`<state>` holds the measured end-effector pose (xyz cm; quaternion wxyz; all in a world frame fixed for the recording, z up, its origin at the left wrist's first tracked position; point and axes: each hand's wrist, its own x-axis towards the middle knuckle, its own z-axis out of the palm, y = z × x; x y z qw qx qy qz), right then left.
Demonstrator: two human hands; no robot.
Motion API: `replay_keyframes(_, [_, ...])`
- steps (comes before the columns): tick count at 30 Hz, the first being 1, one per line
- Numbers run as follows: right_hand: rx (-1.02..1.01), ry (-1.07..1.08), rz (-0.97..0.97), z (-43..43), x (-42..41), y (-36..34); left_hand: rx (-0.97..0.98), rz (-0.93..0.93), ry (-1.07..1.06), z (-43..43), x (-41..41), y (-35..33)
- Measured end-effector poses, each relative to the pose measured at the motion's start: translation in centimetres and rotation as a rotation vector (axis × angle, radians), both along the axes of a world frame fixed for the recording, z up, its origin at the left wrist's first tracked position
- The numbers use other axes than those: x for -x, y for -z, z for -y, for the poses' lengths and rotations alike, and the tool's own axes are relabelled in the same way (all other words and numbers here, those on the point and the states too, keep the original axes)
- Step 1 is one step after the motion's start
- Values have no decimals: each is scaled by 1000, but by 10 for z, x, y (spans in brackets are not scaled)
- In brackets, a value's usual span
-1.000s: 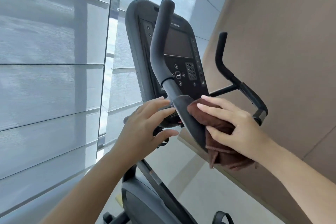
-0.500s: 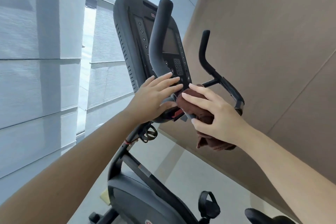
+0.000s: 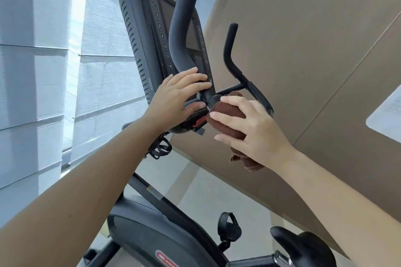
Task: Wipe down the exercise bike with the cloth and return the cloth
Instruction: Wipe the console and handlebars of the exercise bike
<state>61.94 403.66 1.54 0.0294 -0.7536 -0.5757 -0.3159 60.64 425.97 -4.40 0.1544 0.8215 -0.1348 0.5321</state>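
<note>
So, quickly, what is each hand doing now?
Left hand: open, resting on the handlebar.
Right hand: holding the cloth.

Right hand (image 3: 253, 130) with brown cloth (image 3: 225, 115) (bunched) against exercise bike (image 3: 138, 54) handlebar base.

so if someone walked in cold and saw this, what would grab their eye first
Probably the two bare hands at the centre: the right hand presses a brown cloth against the base of the near handlebar, while the left hand rests on that bar beside it. Behind them rises the bike's big black console, and the saddle pokes in at bottom right.
</note>
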Motion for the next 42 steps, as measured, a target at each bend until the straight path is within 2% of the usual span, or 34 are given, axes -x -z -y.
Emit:
replay_keyframes(16, [-90,-103,102,51,-1,28,68,-50,-11,3,5,-3])
replay_keyframes(21, [-61,9,152,91,1,46,62,-47,-53,10,9,-5])
replay_keyframes(23, [-102,61,81,107,3,49,34,-34,-89,14,10,-6])
replay_keyframes(26, [-383,96,-148,113,6,38,-28,-22,-124,17,12,-9])
replay_keyframes(29, [-640,83,-290,86,-2,13,-8,-88,-5,32,15,-15])
replay_keyframes(31, [-653,37,-432,56,-8,5,-46,-133,76,48,14,-15])
replay_keyframes(33, [-545,33,-524,32,-12,10,-118,-91,84,55,10,-12])
replay_keyframes(36, [-470,38,-542,29,-18,23,-111,-42,113,51,5,-13])
replay_keyframes(42, [-606,71,-451,76,-25,50,-84,-37,127,51,2,-9])
